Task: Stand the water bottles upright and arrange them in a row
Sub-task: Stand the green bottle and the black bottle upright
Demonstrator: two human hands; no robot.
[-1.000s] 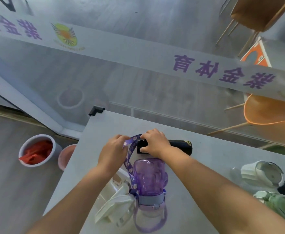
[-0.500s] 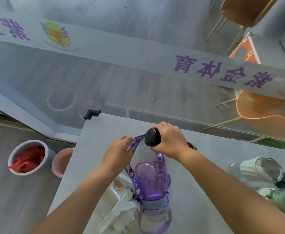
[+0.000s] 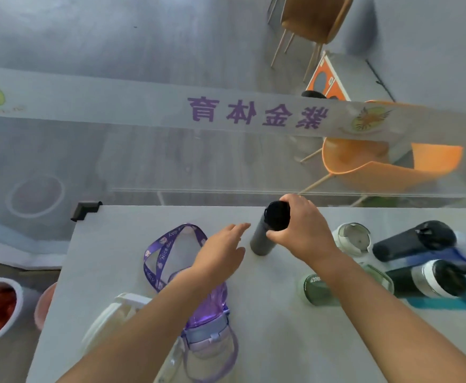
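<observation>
Grey table (image 3: 253, 349) set against a glass partition bearing a printed banner (image 3: 143, 106); orange chair (image 3: 364, 167) beyond

- Black bottle (image 3: 265, 236): upright near the far edge, mid-table, long axis vertical, cap uppermost; whether its base sits fully on the surface cannot be told
- Right hand (image 3: 300, 230): fingers and thumb curled round the black bottle's upper part, at the cap
- Left hand (image 3: 220, 252): holds nothing; fingers straight and close together, tips just beside the black bottle's left flank, apart from it
- Purple bottle (image 3: 207, 308): lying flat beneath the left wrist, long axis running far to near, lid end toward the person, strap (image 3: 154, 252) looped out on the far side
- White bottle (image 3: 110, 319): lying at the near left edge
- Green bottle (image 3: 317, 288), dark bottle (image 3: 414, 241), banded bottle (image 3: 430, 280): lying to the right, the green one under the right forearm

Judgement: first bottle about placed. The purple bottle lies nearest, on the left hand's side, just below its palm; raising the lid end would stand it left of the black bottle
</observation>
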